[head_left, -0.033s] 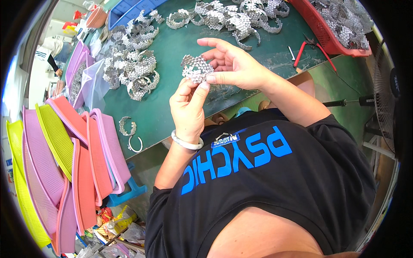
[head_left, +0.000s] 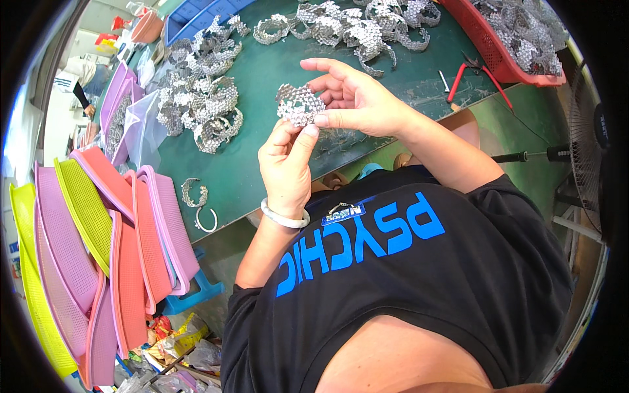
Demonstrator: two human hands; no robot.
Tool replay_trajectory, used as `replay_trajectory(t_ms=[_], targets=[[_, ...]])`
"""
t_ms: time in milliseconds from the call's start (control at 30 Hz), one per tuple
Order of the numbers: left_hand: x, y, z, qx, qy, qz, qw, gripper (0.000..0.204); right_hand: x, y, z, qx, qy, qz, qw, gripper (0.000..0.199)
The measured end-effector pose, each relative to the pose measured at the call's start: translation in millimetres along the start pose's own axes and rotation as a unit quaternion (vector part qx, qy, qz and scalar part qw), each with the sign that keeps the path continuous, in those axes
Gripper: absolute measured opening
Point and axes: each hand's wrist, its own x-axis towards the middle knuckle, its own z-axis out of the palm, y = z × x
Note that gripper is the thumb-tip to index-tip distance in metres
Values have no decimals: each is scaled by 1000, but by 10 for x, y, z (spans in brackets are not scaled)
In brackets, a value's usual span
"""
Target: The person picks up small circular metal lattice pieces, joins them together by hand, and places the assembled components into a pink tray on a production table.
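Note:
A silvery openwork cuff bracelet (head_left: 300, 106), with a scale-like pattern, is held up over the green table. My left hand (head_left: 286, 164) pinches its lower edge between thumb and fingers. From the right, my right hand (head_left: 363, 101) has its thumb on the bracelet's near right edge; its index finger stretches out above, and the other fingers curl behind, partly hidden. On the table's left lie one similar cuff (head_left: 203, 196) and a plain pale ring-shaped bangle (head_left: 207, 229). A heap of such cuffs (head_left: 206, 98) lies beyond my left hand, with another heap (head_left: 354, 29) at the far side.
Red-handled pliers (head_left: 457, 84) lie at the right, near a red basket (head_left: 481, 39) full of cuffs. Stacked coloured plastic baskets (head_left: 124, 242) crowd the left. A blue crate (head_left: 196, 16) stands at the back, and a fan (head_left: 586, 137) at the far right.

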Motion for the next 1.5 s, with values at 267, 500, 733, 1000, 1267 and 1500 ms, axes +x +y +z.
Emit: replay_trajectory(t_ms=[267,500,733,1000,1267,1500], targets=[[2,11,-25,-53,11,-50,997,11,-11,20,-5,-7,8,8,1000,69],[29,52,-13,-125,26,-93,987,12,-21,26,-7,-16,20,14,1000,66],[60,51,-95,-211,4,-148,966,19,-7,105,-34,-49,44,13,998,64],[75,71,-95,-237,0,-169,957,20,-20,26,25,-8,48,37,998,60],[85,40,-132,-246,17,-172,954,24,-15,44,28,-42,69,8,997,58],[96,17,-156,-244,59,-184,950,24,-22,21,39,-103,100,-11,990,56]])
